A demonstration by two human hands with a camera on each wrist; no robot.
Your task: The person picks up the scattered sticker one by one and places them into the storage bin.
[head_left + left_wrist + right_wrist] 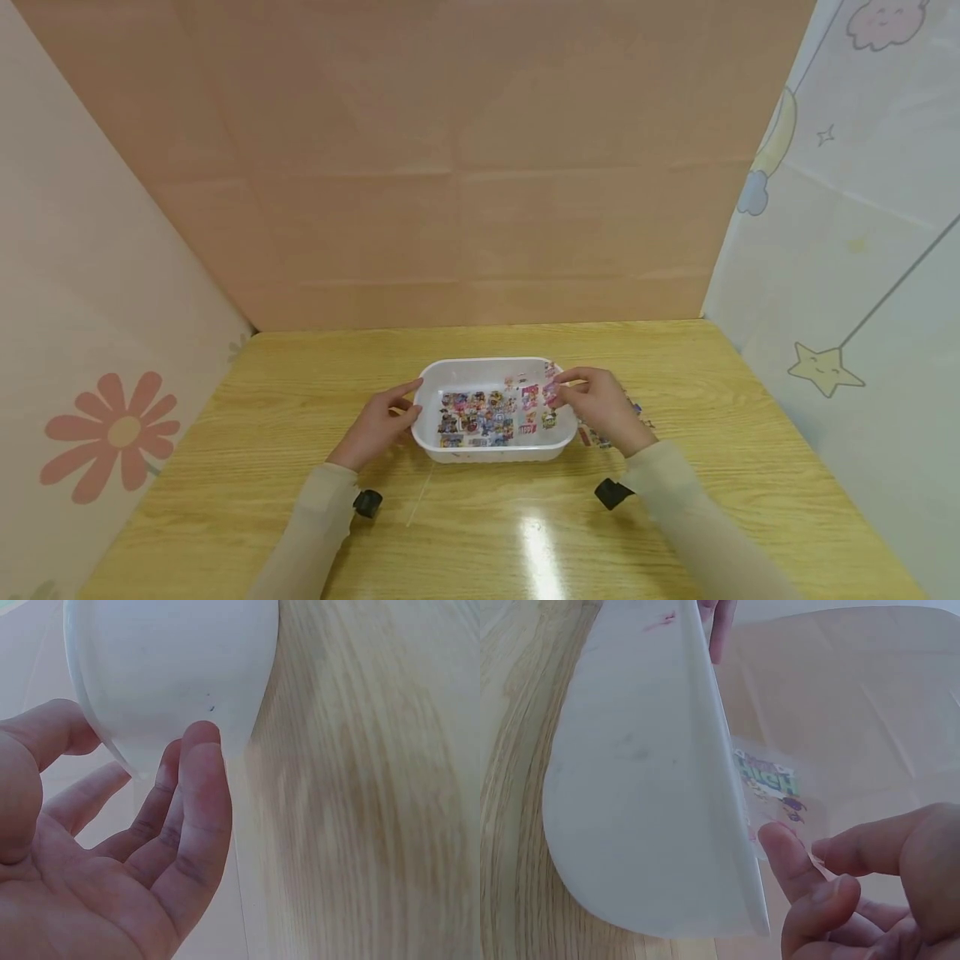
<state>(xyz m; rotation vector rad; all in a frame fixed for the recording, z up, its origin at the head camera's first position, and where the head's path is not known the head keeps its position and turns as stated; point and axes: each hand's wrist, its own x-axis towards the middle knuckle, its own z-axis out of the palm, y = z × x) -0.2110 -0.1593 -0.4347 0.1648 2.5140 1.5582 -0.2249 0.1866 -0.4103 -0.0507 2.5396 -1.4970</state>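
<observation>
A white oval-cornered plastic tray [491, 452] stands on the table, with several small colourful stickers [472, 421] spread over its floor. At its left end my left hand [381, 421] holds the rim, the fingers reaching the outer wall [187, 667] in the left wrist view. My right hand [603, 407] is over the tray's right end, pinching a clear sticker [769, 780] with printed lettering and small figures between thumb and fingertip. In the right wrist view this sticker stands just beyond the tray's rim [718, 727].
More colourful stickers [596, 437] lie on the wooden table [300, 383] to the right of the tray, partly hidden by my right hand. A thin pale strip [420, 497] lies in front of the tray. Peach backing [450, 208] and patterned side panels [840, 250] enclose the table.
</observation>
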